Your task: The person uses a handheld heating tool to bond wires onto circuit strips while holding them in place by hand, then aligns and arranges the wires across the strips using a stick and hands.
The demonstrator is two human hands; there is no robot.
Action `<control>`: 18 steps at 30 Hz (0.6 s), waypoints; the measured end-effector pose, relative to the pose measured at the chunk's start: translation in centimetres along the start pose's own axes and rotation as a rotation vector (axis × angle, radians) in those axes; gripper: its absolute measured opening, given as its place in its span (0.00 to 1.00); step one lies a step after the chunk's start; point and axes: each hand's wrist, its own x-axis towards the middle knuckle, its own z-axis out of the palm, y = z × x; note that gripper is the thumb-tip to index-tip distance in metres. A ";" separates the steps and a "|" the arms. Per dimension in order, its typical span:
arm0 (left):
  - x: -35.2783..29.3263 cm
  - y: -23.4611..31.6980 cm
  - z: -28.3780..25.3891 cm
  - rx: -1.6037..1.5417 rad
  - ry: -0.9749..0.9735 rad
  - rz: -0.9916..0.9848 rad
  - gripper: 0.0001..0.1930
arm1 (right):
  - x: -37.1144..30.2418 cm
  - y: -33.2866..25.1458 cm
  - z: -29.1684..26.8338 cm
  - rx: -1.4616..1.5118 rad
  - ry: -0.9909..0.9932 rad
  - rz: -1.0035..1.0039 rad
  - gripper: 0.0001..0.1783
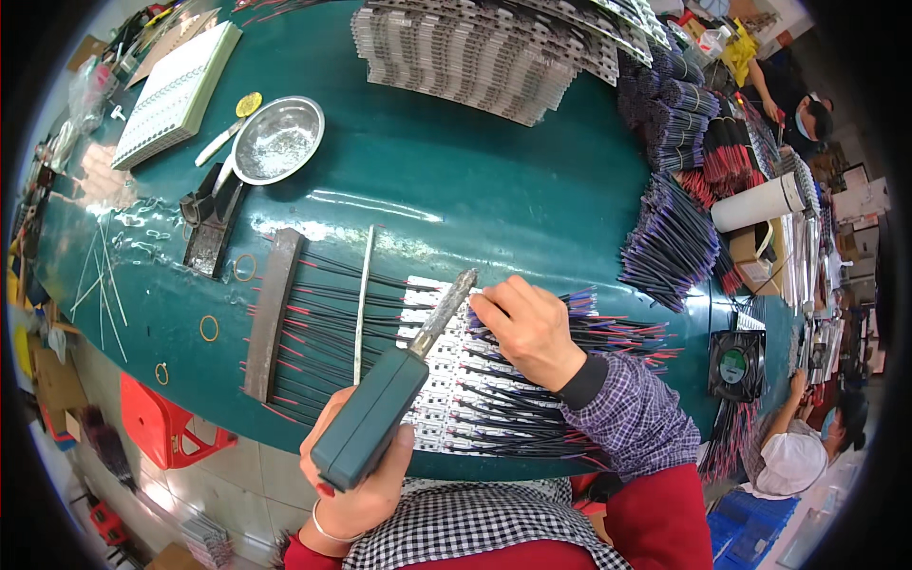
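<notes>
there is one green tool [371, 418], one bowl [277, 141] and one fan [736, 365].

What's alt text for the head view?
The left hand holds a green tool, its metal tip close to the right hand, above white boards with rows of wires on a green table. A brown bar lies across wires at left.

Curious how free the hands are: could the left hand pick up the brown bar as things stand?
Probably not straight away: the left hand is wrapped around a green tool, though the brown bar lies nearby, apparently uncovered.
</notes>
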 end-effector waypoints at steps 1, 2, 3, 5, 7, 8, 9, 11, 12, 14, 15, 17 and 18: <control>0.4 -0.3 0.3 0.020 -0.011 0.033 0.12 | -0.1 0.0 0.0 -0.005 -0.001 0.005 0.12; 0.5 -0.5 0.5 -0.007 -0.025 0.039 0.12 | -0.1 -0.1 0.1 -0.011 -0.002 0.011 0.11; 0.6 -0.7 0.8 -0.025 -0.025 0.019 0.12 | -0.1 0.0 0.1 0.001 -0.005 0.025 0.11; 0.7 -1.4 1.2 -0.042 -0.025 -0.003 0.11 | -0.1 0.0 0.1 0.000 0.001 0.030 0.12; 0.8 -2.1 1.5 -0.119 -0.016 -0.029 0.10 | -0.1 0.0 0.1 0.002 0.005 0.039 0.12; 0.8 -2.4 1.6 -0.119 -0.016 -0.030 0.10 | -0.1 0.0 0.1 0.002 0.008 0.039 0.13; 1.0 -2.7 1.6 -0.070 -0.016 0.022 0.09 | -0.1 0.0 0.1 0.002 0.011 0.038 0.13; 1.0 -3.1 1.5 -0.023 -0.017 0.073 0.09 | 0.0 0.0 0.1 0.000 0.012 0.039 0.13; 1.1 -3.2 1.5 -0.002 -0.031 0.093 0.09 | 0.0 0.0 0.2 -0.002 0.013 0.038 0.13; 1.1 -3.3 1.6 0.018 -0.043 0.112 0.08 | 0.0 -0.1 0.1 -0.001 0.017 0.037 0.13; 1.1 -3.3 1.8 -0.024 -0.045 0.069 0.08 | 0.1 -0.1 0.1 0.002 0.022 0.037 0.13; 1.2 -3.2 1.9 -0.069 -0.045 0.025 0.08 | 0.1 -0.1 0.1 -0.001 0.017 0.036 0.13; 1.3 -3.2 2.0 -0.062 -0.059 0.023 0.08 | 0.1 -0.1 0.1 -0.004 0.015 0.037 0.12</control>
